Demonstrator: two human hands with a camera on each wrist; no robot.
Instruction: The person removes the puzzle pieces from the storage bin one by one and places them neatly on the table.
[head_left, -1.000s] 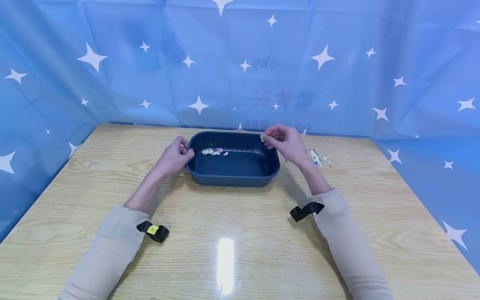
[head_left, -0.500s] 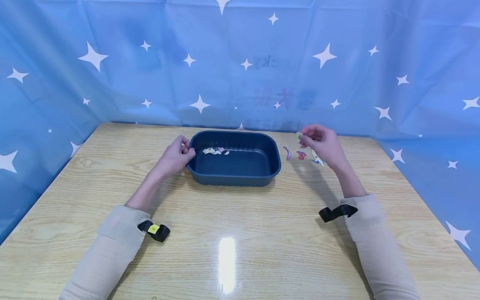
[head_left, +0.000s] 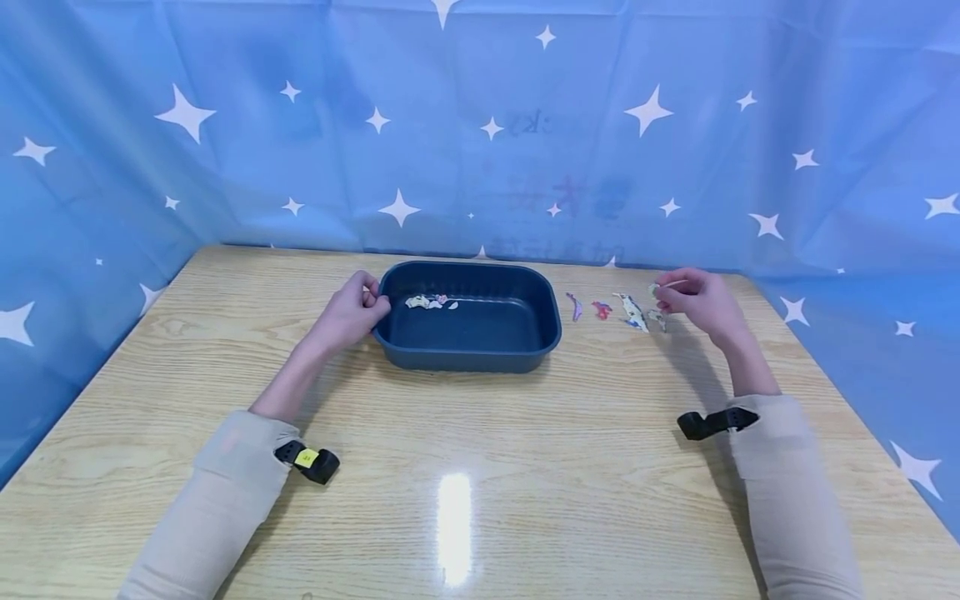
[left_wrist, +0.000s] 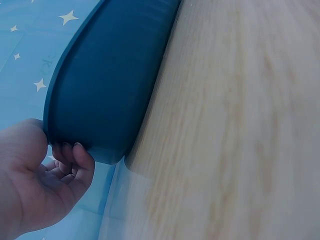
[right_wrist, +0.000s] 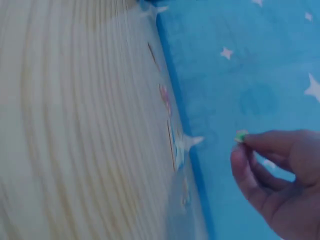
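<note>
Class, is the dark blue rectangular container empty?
Not empty: small pale and pink pieces lie inside the container, toward its left end.

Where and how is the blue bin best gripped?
Probably take the blue bin by the rim at its short ends, one hand from each side: walls rise around an open top, and the left hand holds the left end.

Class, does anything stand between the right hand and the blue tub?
Only low things: a purple piece, a red piece, a larger pale piece and a smaller pale piece lie on the table between the right hand and the blue tub. Nothing tall is visible there.
</note>
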